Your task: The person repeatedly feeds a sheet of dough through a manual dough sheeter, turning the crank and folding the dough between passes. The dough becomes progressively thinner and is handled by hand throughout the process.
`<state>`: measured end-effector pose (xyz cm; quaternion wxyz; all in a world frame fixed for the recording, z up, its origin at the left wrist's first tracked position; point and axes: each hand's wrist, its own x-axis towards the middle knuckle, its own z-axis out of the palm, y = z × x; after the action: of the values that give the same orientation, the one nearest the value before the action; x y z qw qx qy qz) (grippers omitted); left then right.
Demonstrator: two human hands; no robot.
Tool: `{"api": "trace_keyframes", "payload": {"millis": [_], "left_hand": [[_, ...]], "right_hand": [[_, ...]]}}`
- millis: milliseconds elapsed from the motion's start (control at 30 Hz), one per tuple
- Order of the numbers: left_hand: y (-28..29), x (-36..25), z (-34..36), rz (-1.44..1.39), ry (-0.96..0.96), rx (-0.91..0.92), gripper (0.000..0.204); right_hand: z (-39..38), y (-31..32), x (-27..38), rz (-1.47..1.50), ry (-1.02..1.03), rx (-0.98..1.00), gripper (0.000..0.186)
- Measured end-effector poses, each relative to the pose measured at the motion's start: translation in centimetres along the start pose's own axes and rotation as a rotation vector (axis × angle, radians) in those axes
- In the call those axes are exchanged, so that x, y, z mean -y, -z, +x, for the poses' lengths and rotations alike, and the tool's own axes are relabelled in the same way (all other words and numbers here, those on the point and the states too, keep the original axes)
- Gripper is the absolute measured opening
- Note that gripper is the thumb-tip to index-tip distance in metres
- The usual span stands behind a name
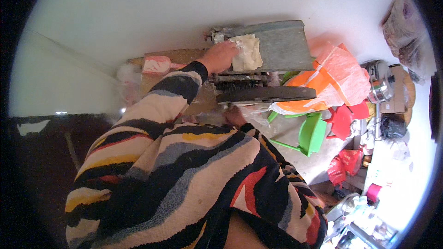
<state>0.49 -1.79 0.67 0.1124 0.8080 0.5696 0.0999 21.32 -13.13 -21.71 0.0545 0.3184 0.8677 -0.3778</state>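
Note:
A hand-cranked roller machine [237, 79] with a large dark wheel [277, 93] stands on a board against the white wall. Its sloping metal plate [288, 41] carries a pale folded sheet of dough [249, 53]. My left hand [220, 57] has its fingers closed at the left edge of the dough, above the rollers. My right hand [234, 116], partly hidden by my striped clothing, grips a small handle on the wheel's near side. A pink and white scoop [158, 65] lies on the board to the left.
An orange bag [304, 90] hangs right of the machine, above green [310, 133] and red [342, 122] small chairs. Further right are a steel pot [379, 80], a cardboard box [394, 94], red bags [346, 161] and clutter. Wrapped bundles [401, 18] are at the upper right.

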Motion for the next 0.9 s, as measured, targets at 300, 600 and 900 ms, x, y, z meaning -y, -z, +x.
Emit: {"api": "trace_keyframes", "payload": {"millis": [300, 600, 900], "left_hand": [[-0.4, 0.5, -0.2, 0.017, -0.109, -0.083, 0.031], [0.4, -0.1, -0.6, -0.042, -0.053, -0.056, 0.036], [-0.3, 0.2, -0.3, 0.008, -0.037, -0.052, 0.038]], "right_hand": [[-6.4, 15.1, 16.1, 1.094, -0.3, 0.071, 0.024], [-16.5, 26.6, 16.6, 1.231, -0.378, -0.336, 0.019], [-20.3, 26.8, -3.0, 0.85, -0.621, -0.633, 0.019]]}}
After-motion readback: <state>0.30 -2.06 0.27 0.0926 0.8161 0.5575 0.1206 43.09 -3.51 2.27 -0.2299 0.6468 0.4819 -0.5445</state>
